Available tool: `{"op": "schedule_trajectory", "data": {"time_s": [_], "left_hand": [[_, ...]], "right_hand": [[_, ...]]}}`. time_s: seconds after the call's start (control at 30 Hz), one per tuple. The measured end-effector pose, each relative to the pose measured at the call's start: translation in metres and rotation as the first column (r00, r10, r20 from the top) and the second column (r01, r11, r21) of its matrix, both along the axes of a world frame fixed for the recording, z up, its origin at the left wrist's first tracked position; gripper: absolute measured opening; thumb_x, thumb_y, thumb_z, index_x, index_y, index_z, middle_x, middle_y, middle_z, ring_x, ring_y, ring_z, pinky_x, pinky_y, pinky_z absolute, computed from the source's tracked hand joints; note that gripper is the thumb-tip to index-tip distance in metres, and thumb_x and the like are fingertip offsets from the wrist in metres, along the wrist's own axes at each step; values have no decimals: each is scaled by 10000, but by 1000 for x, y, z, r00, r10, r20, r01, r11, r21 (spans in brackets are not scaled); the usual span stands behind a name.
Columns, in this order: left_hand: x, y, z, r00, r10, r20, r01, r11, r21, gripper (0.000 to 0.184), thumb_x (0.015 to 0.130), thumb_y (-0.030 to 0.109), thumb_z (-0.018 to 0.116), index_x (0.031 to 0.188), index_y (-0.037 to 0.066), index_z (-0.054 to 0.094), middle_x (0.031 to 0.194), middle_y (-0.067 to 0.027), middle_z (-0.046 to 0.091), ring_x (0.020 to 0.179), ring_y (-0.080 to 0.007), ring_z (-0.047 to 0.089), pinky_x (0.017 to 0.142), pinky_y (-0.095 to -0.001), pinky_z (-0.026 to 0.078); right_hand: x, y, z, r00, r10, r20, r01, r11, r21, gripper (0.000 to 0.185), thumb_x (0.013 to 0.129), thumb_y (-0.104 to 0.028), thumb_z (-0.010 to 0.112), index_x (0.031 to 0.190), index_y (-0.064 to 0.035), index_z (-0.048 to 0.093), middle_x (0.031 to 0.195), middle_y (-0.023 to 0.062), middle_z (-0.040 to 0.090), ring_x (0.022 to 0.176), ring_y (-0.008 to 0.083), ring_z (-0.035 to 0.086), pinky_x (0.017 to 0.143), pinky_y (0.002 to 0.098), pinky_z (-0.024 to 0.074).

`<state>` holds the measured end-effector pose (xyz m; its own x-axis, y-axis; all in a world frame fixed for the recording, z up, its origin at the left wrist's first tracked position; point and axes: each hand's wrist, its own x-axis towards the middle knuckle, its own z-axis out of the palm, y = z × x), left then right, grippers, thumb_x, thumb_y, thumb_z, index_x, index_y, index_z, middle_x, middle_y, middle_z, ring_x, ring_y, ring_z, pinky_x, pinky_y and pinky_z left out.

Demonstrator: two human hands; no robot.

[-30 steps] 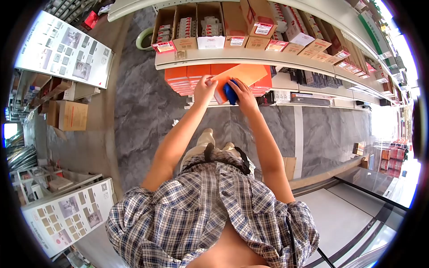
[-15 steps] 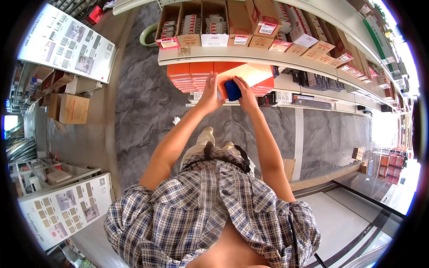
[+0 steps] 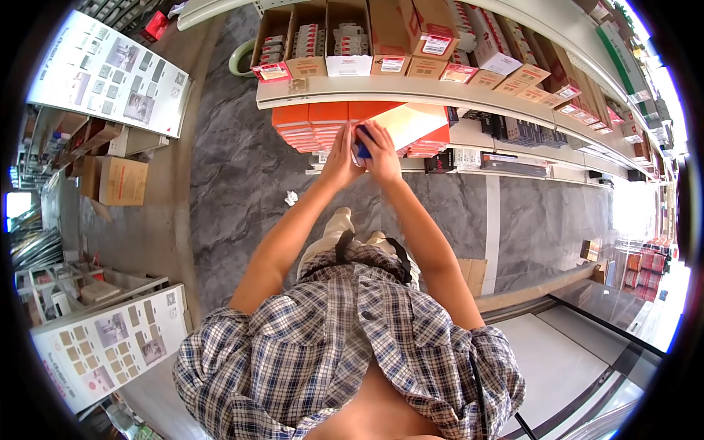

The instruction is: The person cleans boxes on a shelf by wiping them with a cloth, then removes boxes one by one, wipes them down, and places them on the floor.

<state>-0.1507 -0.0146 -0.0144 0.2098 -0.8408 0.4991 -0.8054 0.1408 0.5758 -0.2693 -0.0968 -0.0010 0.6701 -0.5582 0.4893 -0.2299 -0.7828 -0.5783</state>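
- With twelve o'clock pointing away from the body, a blue cloth (image 3: 362, 141) is being held between the two hands, toward twelve from the torso.
- The cloth is being grasped by the right hand (image 3: 383, 155), whose fingers are being curled over it; from that palm it is lying toward ten o'clock.
- The visible part of the cloth is being shown as a narrow strip, its long axis running roughly from twelve to six.
- The left hand (image 3: 342, 158) is being held just beside it, fingers pointing near twelve; from there, the cloth is lying toward one. Whether anything is being gripped by this hand cannot be told.
- The right hand is being kept nearer the bright orange box (image 3: 412, 123), which is lying toward one to two o'clock from it; its long axis is being obscured by glare.
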Motion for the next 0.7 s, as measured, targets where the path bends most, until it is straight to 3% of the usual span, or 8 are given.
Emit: {"op": "schedule_trajectory", "data": {"time_s": [0.03,0.13,0.17,0.27,0.33,0.53,0.63,0.7], "left_hand": [[-1,-1,2,999,30,12,-30,999,11,1105,563,146,826,1388,-79,126,1377,-285,301,1281,-433,326,1018,-477,367],[1,2,1,999,13,32,-14,999,29,1068,600,160,813,1389,-75,133,1380,-295,292,1281,-436,329,1017,-479,365],[-2,3,6,998,41,41,-42,998,40,1061,608,167,812,1389,-77,135,1385,-297,286,1285,-436,328,1018,-480,361],[-1,4,4,999,36,28,-38,997,62,1053,615,172,811,1387,-80,141,1388,-301,281,1289,-435,325,1017,-479,360],[0,4,3,999,28,33,-30,998,53,1061,613,177,815,1388,-79,137,1388,-300,280,1287,-433,327,1016,-479,362],[5,18,4,1000,-20,-10,19,1000,-11,1103,600,205,830,1401,-53,118,1389,-271,291,1282,-423,339,1010,-470,376],[20,35,4,999,-25,-40,32,982,188,1090,615,223,825,1416,-7,122,1409,-235,285,1301,-400,324,1030,-459,366],[24,36,7,999,-25,-31,30,984,173,1064,622,215,812,1413,-6,136,1410,-244,284,1299,-404,327,1027,-452,372]], "right_hand": [[-1,-11,-7,998,-60,-14,60,998,9,575,661,6,564,1226,-97,557,1347,124,456,1276,336,382,1071,482,277],[-10,-57,-21,973,-229,24,230,972,-41,555,652,78,532,1190,-55,561,1250,158,508,1173,354,452,995,435,376],[-17,-73,-20,960,-278,-10,277,951,137,524,682,76,532,1190,-54,558,1244,150,507,1147,365,463,985,445,380],[-38,-105,-53,903,-428,-49,428,904,5,562,743,33,543,1290,-77,472,1345,143,441,1235,372,398,1039,454,328],[-31,-101,-62,924,-383,-18,383,921,76,601,724,25,561,1306,-83,458,1370,122,422,1273,380,355,1062,461,298],[-16,-13,6,990,57,-131,-62,997,-34,659,654,20,564,1295,-116,486,1389,86,415,1320,282,335,1103,439,251],[-19,-20,3,981,80,-179,-87,996,-34,652,661,15,569,1294,-121,492,1390,81,416,1324,274,331,1105,435,252],[-20,-39,-11,989,-16,-146,3,996,-93,605,663,32,572,1251,-103,526,1336,103,467,1273,300,395,1080,438,292]]}}
